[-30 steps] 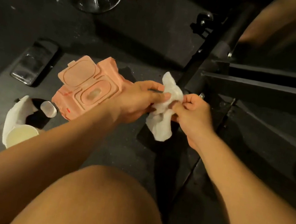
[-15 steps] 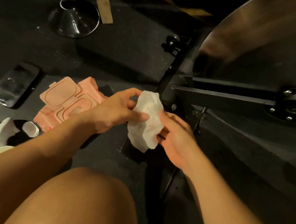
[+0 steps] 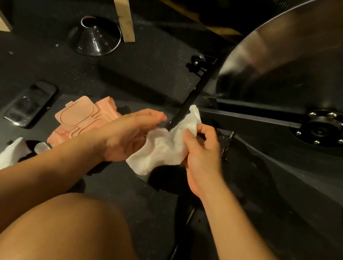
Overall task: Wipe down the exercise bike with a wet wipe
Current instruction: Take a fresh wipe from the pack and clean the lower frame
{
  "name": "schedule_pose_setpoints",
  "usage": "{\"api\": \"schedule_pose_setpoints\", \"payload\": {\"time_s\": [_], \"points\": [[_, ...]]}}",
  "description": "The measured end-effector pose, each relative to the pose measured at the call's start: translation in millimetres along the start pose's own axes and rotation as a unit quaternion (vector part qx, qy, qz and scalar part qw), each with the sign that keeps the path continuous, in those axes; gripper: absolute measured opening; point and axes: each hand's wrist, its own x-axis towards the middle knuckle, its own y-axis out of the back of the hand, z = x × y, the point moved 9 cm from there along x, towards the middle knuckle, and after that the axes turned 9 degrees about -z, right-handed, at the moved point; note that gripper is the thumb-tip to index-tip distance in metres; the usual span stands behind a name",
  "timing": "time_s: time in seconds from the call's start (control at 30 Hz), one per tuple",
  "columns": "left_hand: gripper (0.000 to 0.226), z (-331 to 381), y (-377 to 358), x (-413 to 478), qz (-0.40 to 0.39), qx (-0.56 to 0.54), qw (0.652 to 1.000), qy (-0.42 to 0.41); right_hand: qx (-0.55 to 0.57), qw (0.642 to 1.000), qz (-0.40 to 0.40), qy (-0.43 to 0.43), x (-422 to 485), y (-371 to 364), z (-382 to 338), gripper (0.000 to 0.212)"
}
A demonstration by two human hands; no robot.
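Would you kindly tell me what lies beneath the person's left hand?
The pink wipes pack lies on the floor beneath the left hand, which touches the wet wipe pinched by the right hand. Hand and wrist cover the pack's right part.

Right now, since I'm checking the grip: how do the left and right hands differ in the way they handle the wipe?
The left hand has fairly straight fingers, with the wet wipe lying against its palm. The right hand has curled fingers that pinch the wipe near its upper part. The left hand sits in front of the pink wipe pack, while the right hand is nearer the flywheel. Both touch the same wipe, which is off the floor.
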Motion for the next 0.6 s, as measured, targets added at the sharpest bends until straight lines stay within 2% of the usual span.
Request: {"api": "schedule_pose_setpoints", "payload": {"time_s": [0.03, 0.1, 0.23, 0.33, 0.47, 0.5, 0.53, 0.6], "points": [[0.032, -8, -3, -3, -0.006, -0.013, 0.999, 0.034, -0.043, 0.999, 0.002, 0.020, -3, -2, -3, 0.011], [0.044, -17, -8, -7, -0.023, -0.004, 0.998, 0.053, -0.140, 0.988, 0.007, 0.062, -7, -5, -9, 0.007], [0.072, -14, -9, -13, 0.002, 0.003, 1.000, 0.014, -0.221, 0.972, 0.007, 0.082, -10, -10, -12, 0.010], [0.054, -8, -3, -16, 0.037, 0.051, 0.998, -0.018, -0.189, 0.978, 0.042, 0.079, -13, -3, -10, 0.011], [0.034, 6, 4, -21, 0.091, 0.168, 0.978, -0.078, -0.156, 0.983, 0.052, 0.076, -20, 4, -6, 0.027], [0.029, 12, 6, -25, 0.116, 0.217, 0.964, -0.100, -0.184, 0.979, 0.048, 0.067, -20, 4, -5, 0.031], [0.023, 19, 10, -29, 0.152, 0.300, 0.934, -0.118, -0.230, 0.970, 0.040, 0.061, -20, 2, -3, 0.033], [0.017, 28, 19, -36, 0.220, 0.462, 0.850, -0.126, -0.349, 0.934, 0.001, 0.076, -22, -6, -3, 0.031]]}}
